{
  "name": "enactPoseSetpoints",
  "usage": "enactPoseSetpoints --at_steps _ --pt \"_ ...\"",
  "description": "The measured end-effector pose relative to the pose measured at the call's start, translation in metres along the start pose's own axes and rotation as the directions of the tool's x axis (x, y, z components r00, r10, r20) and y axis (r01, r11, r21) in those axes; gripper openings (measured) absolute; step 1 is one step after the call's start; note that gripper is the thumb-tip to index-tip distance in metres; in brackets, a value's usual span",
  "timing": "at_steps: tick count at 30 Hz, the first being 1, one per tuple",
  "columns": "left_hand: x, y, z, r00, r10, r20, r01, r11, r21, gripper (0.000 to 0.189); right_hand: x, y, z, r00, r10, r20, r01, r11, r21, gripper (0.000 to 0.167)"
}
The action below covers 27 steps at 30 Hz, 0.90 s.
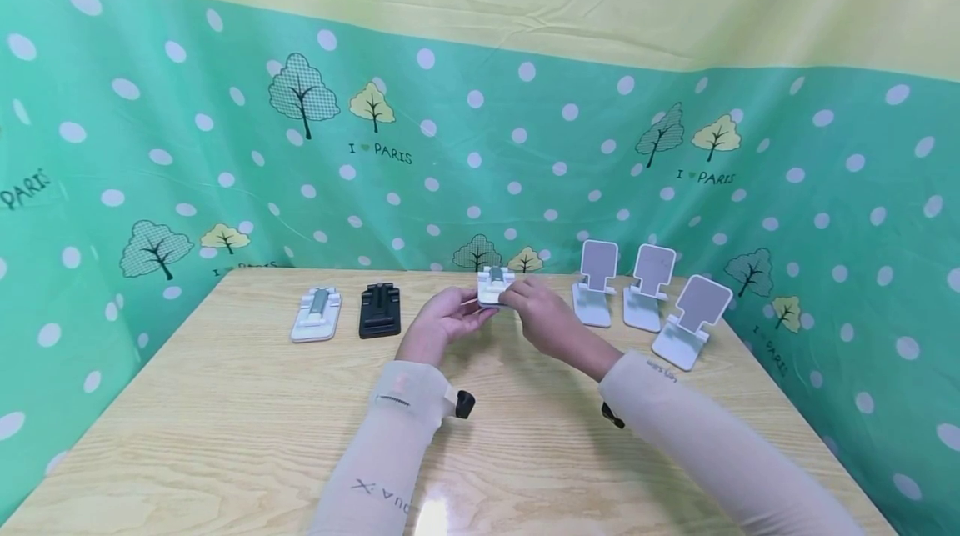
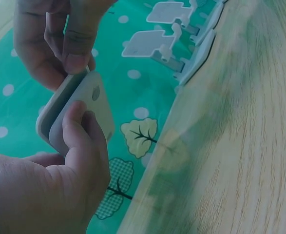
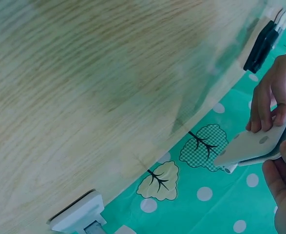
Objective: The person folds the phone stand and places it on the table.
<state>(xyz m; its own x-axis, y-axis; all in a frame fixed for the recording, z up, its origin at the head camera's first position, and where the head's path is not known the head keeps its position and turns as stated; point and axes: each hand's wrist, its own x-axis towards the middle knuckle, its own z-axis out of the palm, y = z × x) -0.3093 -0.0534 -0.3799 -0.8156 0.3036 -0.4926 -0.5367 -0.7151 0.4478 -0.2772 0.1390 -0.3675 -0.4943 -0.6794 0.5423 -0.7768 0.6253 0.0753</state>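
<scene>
A folded white phone stand (image 1: 491, 290) is held between both hands, raised toward the back of the table. My left hand (image 1: 447, 321) grips it from the left and below; in the left wrist view the fingers (image 2: 77, 122) lie against the flat underside. From the right, my right hand (image 1: 545, 318) pinches the stand's edge, its thumb and fingertips (image 2: 77, 62) at one end in that view. The right wrist view has the stand (image 3: 257, 142) at its right side, showing a narrow gap between its two plates.
To the left lie a folded white phone stand (image 1: 316, 317) and a folded black one (image 1: 380, 311). Three white stands, unfolded with grey plates raised, stand at the right: one (image 1: 597, 282), another (image 1: 649, 286) and a third (image 1: 692, 321). A green patterned curtain (image 1: 465, 161) hangs behind the wooden table (image 1: 247, 419).
</scene>
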Motion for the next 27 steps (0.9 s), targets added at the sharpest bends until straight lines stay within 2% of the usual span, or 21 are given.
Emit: enactPoseSetpoints --at_steps 12,27 --pt "0.0022 -0.0004 -0.0007 0.999 0.047 0.011 -0.047 0.996 0.080 0.041 -0.0037 -0.0011 0.0038 0.999 -0.018 0.035 0.019 0.999 -0.031 0.045" --pt "0.0026 -0.0013 -0.0021 1.000 -0.007 -0.003 0.007 0.996 0.086 0.048 -0.0081 -0.0027 0.0086 0.998 -0.005 0.067 0.009 0.998 -0.061 0.036"
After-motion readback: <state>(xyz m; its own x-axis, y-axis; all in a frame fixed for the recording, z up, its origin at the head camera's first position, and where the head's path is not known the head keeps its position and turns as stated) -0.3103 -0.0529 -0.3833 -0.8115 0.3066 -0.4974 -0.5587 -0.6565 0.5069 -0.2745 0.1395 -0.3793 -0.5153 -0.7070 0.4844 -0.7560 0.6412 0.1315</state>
